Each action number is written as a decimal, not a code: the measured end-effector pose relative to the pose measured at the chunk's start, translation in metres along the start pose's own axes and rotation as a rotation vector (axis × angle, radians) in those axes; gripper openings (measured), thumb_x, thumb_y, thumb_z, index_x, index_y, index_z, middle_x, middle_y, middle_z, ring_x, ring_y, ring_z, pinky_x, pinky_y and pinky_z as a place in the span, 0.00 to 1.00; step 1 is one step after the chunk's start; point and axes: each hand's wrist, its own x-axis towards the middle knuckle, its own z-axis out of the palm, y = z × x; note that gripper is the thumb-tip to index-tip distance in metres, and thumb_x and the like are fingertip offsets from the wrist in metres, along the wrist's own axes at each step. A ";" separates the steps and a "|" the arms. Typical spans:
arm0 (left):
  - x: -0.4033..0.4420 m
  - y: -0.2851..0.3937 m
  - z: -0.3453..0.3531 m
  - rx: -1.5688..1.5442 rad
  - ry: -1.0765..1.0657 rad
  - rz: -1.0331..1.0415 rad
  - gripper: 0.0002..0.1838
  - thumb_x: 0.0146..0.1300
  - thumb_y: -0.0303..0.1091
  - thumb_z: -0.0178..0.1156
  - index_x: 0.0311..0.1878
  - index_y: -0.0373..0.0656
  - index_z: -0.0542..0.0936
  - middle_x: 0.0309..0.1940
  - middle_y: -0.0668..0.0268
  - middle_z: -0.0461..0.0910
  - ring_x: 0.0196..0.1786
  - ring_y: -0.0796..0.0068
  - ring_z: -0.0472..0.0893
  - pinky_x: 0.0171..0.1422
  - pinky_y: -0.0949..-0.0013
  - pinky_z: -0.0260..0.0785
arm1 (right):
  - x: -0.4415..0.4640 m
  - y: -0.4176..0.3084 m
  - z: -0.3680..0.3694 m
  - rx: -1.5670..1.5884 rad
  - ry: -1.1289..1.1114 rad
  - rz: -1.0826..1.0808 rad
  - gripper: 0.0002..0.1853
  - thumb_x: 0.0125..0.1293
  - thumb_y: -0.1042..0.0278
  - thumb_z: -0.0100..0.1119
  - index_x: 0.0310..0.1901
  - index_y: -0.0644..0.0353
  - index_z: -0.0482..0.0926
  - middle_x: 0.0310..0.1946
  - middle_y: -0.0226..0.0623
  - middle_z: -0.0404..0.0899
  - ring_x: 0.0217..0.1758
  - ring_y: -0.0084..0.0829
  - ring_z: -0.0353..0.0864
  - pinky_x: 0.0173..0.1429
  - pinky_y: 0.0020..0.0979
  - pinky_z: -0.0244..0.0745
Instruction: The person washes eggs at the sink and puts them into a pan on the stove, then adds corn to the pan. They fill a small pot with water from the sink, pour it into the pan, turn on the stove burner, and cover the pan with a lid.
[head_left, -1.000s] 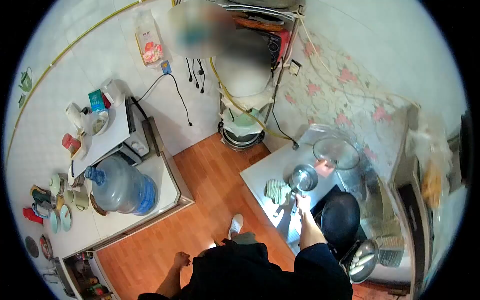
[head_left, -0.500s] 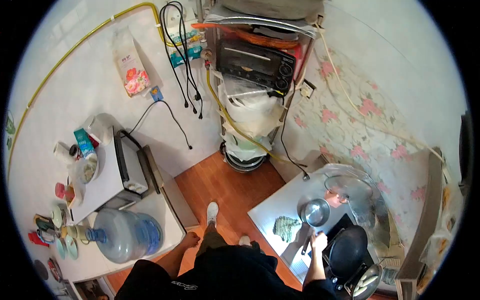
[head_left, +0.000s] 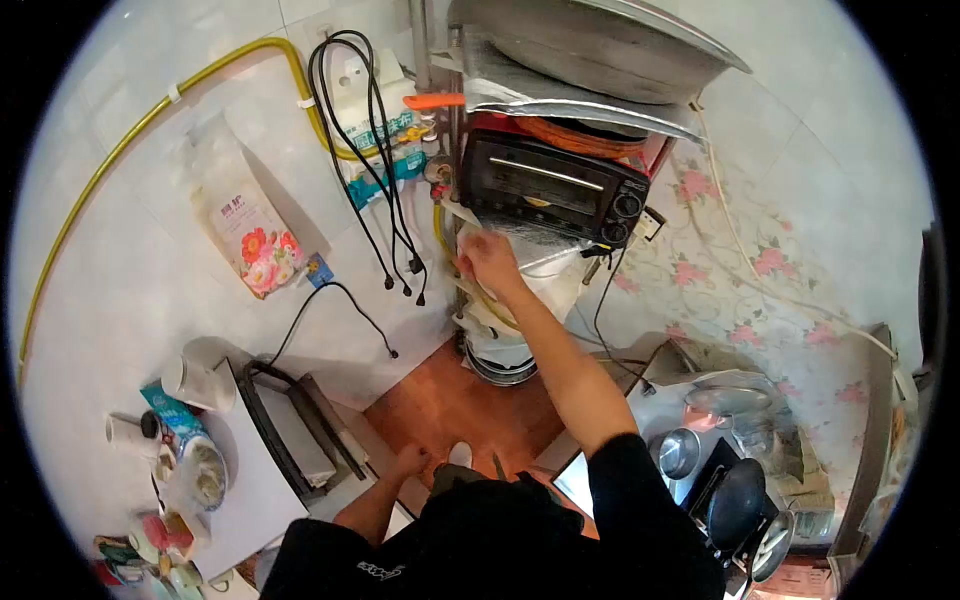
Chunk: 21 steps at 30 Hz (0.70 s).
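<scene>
My right hand (head_left: 488,258) reaches forward to the shelf rack, in front of the white plastic-covered things below the black toaster oven (head_left: 550,185). Its fingers look bent and are blurred, so their grip cannot be made out. Close by runs a yellow gas hose (head_left: 440,235), and a gas valve (head_left: 438,172) sits just above and left of the hand. My left hand (head_left: 410,460) hangs low by my side near the counter, with nothing visible in it and its fingers loosely apart. A small saucepan (head_left: 679,453) stands on the right counter, out of my hands.
A dark wok (head_left: 736,500) sits on the stove at right, beside a pan (head_left: 773,545) with pale food. At left stands a microwave oven (head_left: 290,425). Black cables (head_left: 375,130) hang on the wall. A large metal basin (head_left: 600,45) tops the rack.
My right hand has left the saucepan handle and stretched forward to the rack. The saucepan stays on the right counter. My view has shifted closer to the rack.
</scene>
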 end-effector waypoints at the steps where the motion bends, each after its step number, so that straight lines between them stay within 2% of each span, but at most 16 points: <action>1: 0.006 -0.008 -0.004 -0.006 0.045 -0.031 0.17 0.59 0.38 0.58 0.24 0.30 0.78 0.16 0.54 0.75 0.20 0.62 0.76 0.27 0.58 0.69 | 0.030 -0.004 0.019 0.021 0.032 0.009 0.13 0.66 0.64 0.58 0.30 0.68 0.77 0.23 0.40 0.79 0.22 0.30 0.79 0.28 0.31 0.73; 3: 0.015 -0.029 -0.005 -0.009 0.086 -0.061 0.16 0.59 0.37 0.57 0.25 0.31 0.78 0.16 0.55 0.76 0.20 0.63 0.76 0.27 0.58 0.69 | 0.081 -0.003 0.043 0.040 0.068 0.019 0.13 0.65 0.65 0.58 0.29 0.68 0.77 0.22 0.40 0.79 0.21 0.31 0.79 0.27 0.32 0.74; 6: 0.014 -0.048 -0.006 -0.170 0.064 -0.182 0.15 0.61 0.35 0.56 0.25 0.33 0.79 0.17 0.56 0.76 0.19 0.65 0.75 0.27 0.59 0.69 | 0.124 0.009 0.060 0.057 0.175 0.064 0.12 0.63 0.67 0.59 0.28 0.69 0.77 0.20 0.39 0.79 0.19 0.30 0.78 0.24 0.32 0.74; 8: 0.007 -0.057 -0.006 -0.137 -0.048 -0.242 0.13 0.63 0.36 0.56 0.28 0.35 0.79 0.18 0.58 0.76 0.20 0.68 0.76 0.26 0.62 0.69 | 0.135 0.010 0.062 0.150 0.283 0.243 0.08 0.60 0.73 0.60 0.28 0.70 0.78 0.20 0.39 0.79 0.19 0.30 0.78 0.23 0.32 0.75; 9: 0.004 -0.062 -0.004 -0.140 -0.049 -0.240 0.13 0.63 0.36 0.56 0.28 0.35 0.79 0.18 0.58 0.76 0.20 0.68 0.76 0.26 0.62 0.69 | 0.137 0.011 0.062 0.147 0.282 0.243 0.08 0.60 0.73 0.60 0.28 0.70 0.78 0.20 0.39 0.79 0.19 0.30 0.78 0.23 0.32 0.75; 11: -0.005 -0.074 0.001 -0.630 0.018 -0.179 0.13 0.65 0.38 0.58 0.35 0.35 0.79 0.19 0.58 0.76 0.19 0.69 0.76 0.24 0.64 0.69 | 0.139 0.014 0.061 0.158 0.300 0.239 0.08 0.61 0.73 0.62 0.29 0.70 0.80 0.22 0.41 0.80 0.21 0.30 0.80 0.25 0.30 0.76; 12: -0.001 -0.093 0.007 -0.630 0.015 -0.180 0.13 0.65 0.38 0.58 0.35 0.35 0.79 0.19 0.58 0.76 0.19 0.69 0.76 0.24 0.64 0.69 | 0.139 0.015 0.061 0.156 0.301 0.241 0.08 0.61 0.73 0.62 0.29 0.70 0.80 0.22 0.41 0.80 0.21 0.30 0.80 0.25 0.30 0.76; 13: 0.012 -0.119 0.015 -0.684 -0.038 -0.292 0.14 0.68 0.39 0.55 0.34 0.36 0.78 0.20 0.59 0.76 0.18 0.69 0.74 0.22 0.65 0.66 | 0.138 0.016 0.062 0.278 0.319 0.222 0.05 0.59 0.78 0.60 0.28 0.70 0.79 0.22 0.41 0.80 0.19 0.31 0.79 0.22 0.31 0.74; 14: 0.016 -0.120 0.012 -0.734 -0.091 -0.404 0.16 0.71 0.40 0.53 0.32 0.38 0.78 0.21 0.60 0.76 0.17 0.69 0.72 0.21 0.66 0.64 | 0.138 0.016 0.063 0.402 0.336 0.200 0.02 0.56 0.83 0.59 0.27 0.71 0.78 0.21 0.41 0.79 0.18 0.32 0.77 0.20 0.32 0.72; 15: 0.017 -0.121 0.010 -0.729 -0.094 -0.405 0.16 0.71 0.40 0.53 0.32 0.38 0.78 0.21 0.60 0.76 0.17 0.69 0.72 0.21 0.66 0.64 | 0.137 0.015 0.063 0.403 0.341 0.200 0.02 0.56 0.83 0.59 0.27 0.71 0.78 0.21 0.41 0.79 0.18 0.32 0.77 0.20 0.32 0.72; 17: 0.014 -0.113 0.001 -0.221 -0.183 -0.357 0.17 0.72 0.42 0.49 0.34 0.39 0.79 0.23 0.61 0.77 0.14 0.71 0.64 0.21 0.66 0.62 | 0.137 0.012 0.063 0.300 0.338 0.198 0.01 0.55 0.83 0.59 0.29 0.72 0.79 0.22 0.47 0.80 0.22 0.39 0.81 0.24 0.37 0.74; 18: 0.010 -0.104 -0.004 -0.216 -0.183 -0.356 0.17 0.72 0.42 0.49 0.34 0.39 0.79 0.23 0.61 0.77 0.14 0.71 0.64 0.21 0.66 0.62 | 0.140 0.022 0.063 0.302 0.342 0.197 0.01 0.55 0.83 0.59 0.29 0.72 0.79 0.22 0.47 0.80 0.22 0.39 0.81 0.24 0.37 0.74; 20: 0.001 -0.072 -0.019 -0.423 -0.084 -0.485 0.14 0.68 0.40 0.58 0.39 0.35 0.77 0.20 0.58 0.76 0.18 0.69 0.74 0.21 0.63 0.67 | 0.145 0.044 0.064 -0.563 0.473 -0.335 0.04 0.53 0.81 0.59 0.31 0.71 0.80 0.26 0.54 0.81 0.30 0.48 0.83 0.33 0.42 0.77; 21: 0.006 -0.082 -0.016 -0.414 -0.086 -0.484 0.14 0.68 0.40 0.58 0.39 0.35 0.77 0.20 0.58 0.76 0.18 0.69 0.74 0.21 0.63 0.67 | 0.144 0.047 0.065 -0.562 0.483 -0.333 0.04 0.53 0.81 0.59 0.31 0.71 0.80 0.26 0.54 0.81 0.30 0.48 0.83 0.33 0.42 0.77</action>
